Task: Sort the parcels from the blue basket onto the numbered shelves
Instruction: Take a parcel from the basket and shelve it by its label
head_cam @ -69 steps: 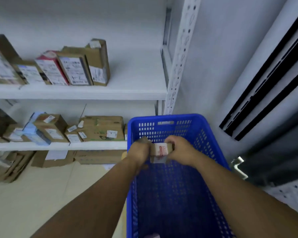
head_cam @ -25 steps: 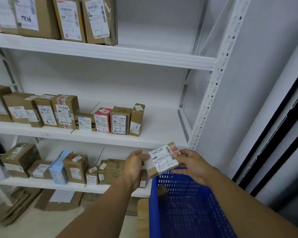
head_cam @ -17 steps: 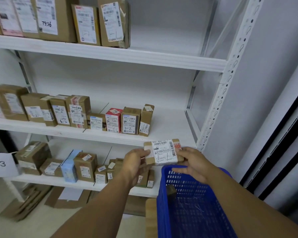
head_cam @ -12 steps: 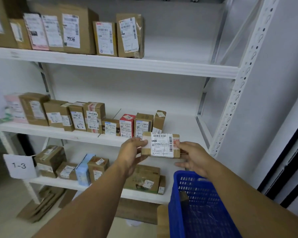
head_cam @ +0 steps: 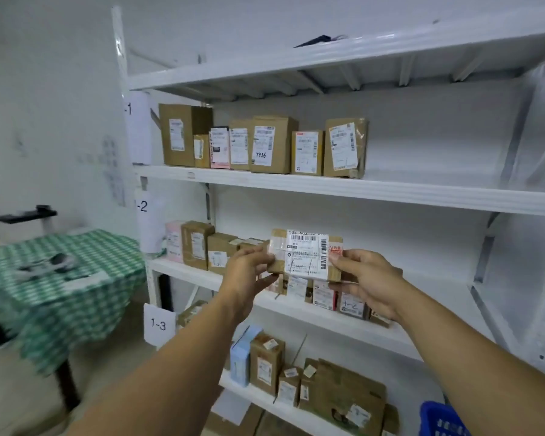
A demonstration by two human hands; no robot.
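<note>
Item 1: my left hand (head_cam: 246, 273). Its fingers (head_cam: 260, 254) are curled and pinch the left end of the parcel (head_cam: 306, 254).

Item 2: my right hand (head_cam: 370, 283). Its fingers pinch the right end of the same parcel, beside a red sticker.

Item 3: parcel. A small brown carton held in the air between both sets of fingers, white label towards me. The handwriting on the label is too blurred to read.

Item 4: middle shelf (head_cam: 183, 272), behind my fingers. Its row of cartons is partly hidden by my hands and the parcel.

Item 5: upper shelf (head_cam: 390, 191), above my fingers, with a row of cartons.

Item 6: tag (head_cam: 158, 325), below and left of my left fingers, reading "1-3". The tags higher up are cut off at their left edge.

Item 7: blue basket (head_cam: 438, 420), far below my right fingers. Only a corner is in view.

Item 8: counter (head_cam: 60, 278), far left, under green checked cloth. The things on it are blurred.
</note>
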